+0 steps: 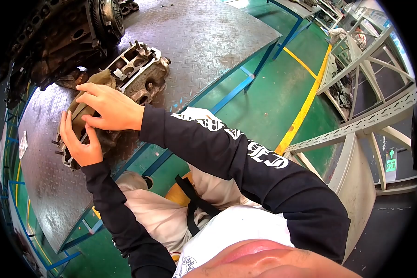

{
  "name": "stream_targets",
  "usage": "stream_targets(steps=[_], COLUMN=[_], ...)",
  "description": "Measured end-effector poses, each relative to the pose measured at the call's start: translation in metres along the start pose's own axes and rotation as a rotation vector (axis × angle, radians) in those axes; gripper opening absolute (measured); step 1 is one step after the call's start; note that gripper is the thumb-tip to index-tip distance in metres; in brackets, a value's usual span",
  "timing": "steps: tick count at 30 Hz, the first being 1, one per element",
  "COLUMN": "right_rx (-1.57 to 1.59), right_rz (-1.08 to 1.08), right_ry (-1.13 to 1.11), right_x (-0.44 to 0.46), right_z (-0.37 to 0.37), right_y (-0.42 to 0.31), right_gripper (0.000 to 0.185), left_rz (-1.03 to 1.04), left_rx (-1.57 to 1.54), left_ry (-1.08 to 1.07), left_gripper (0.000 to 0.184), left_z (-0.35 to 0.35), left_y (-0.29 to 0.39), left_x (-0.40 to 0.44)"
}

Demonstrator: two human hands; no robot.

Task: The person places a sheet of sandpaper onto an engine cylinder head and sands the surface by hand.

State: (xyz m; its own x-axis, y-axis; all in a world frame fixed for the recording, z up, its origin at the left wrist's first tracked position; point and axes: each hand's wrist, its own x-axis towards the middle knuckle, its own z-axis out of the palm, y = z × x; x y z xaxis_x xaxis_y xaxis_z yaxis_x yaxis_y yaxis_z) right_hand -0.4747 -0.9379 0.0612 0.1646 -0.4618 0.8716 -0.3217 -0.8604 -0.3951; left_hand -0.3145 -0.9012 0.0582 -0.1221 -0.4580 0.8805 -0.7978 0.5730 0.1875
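Observation:
A metal engine cylinder head (146, 76) with several round openings and upright studs lies on the steel table. Over its middle part is a tan-brown piece of cloth or sheet (103, 79); which of the two I cannot tell. My right hand (110, 107) rests over this sheet, its fingers stretched out and the thumb apart. Beside it, my left hand (82, 144) lies along the near-left end of the cylinder head, fingers extended and thumb spread. The two thumbs are close together. Part of the cylinder head is hidden under both hands.
A large dark engine block (65, 41) stands behind on the patterned steel tabletop (199, 41). A crumpled wrapper (23, 144) lies at the left. White metal racks (352, 139) rise at the right, past a yellow floor line (306, 109). Another person (356, 37) is far off.

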Motion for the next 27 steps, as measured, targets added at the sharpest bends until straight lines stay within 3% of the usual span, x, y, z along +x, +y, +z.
stream_targets(steps=[4,6,10,12,22,25,27], right_rx=[-0.090,-0.095,-0.137,-0.130,-0.170,-0.126,-0.159], right_rz=[-0.032,-0.036,-0.072,-0.056,-0.085,-0.032,-0.066], right_ry=[0.000,0.002,0.032,0.033,0.076,0.034,0.066], right_x=[0.001,0.002,0.002,0.002,0.004,0.004,0.006], right_z=[-0.003,-0.003,-0.001,0.000,-0.001,-0.003,-0.004], right_y=[-0.002,-0.001,0.002,0.002,0.002,0.001,0.002], right_gripper=[0.040,0.040,0.040,0.040,0.036,0.036,0.037], left_rz=[-0.015,-0.178,-0.044,-0.150,-0.113,-0.255,-0.123], left_rx=[0.026,-0.135,0.076,-0.003,0.075,-0.124,0.066], left_ry=[0.010,0.004,0.035,0.032,0.034,0.064,0.028], left_gripper=[0.045,0.044,0.043,0.041,0.041,0.040,0.040], left_z=[-0.002,-0.001,-0.003,-0.001,-0.003,-0.002,-0.003], left_y=[0.001,-0.002,-0.003,-0.008,-0.006,-0.004,-0.007], left_x=[-0.001,-0.004,-0.003,-0.006,-0.005,-0.006,-0.005])
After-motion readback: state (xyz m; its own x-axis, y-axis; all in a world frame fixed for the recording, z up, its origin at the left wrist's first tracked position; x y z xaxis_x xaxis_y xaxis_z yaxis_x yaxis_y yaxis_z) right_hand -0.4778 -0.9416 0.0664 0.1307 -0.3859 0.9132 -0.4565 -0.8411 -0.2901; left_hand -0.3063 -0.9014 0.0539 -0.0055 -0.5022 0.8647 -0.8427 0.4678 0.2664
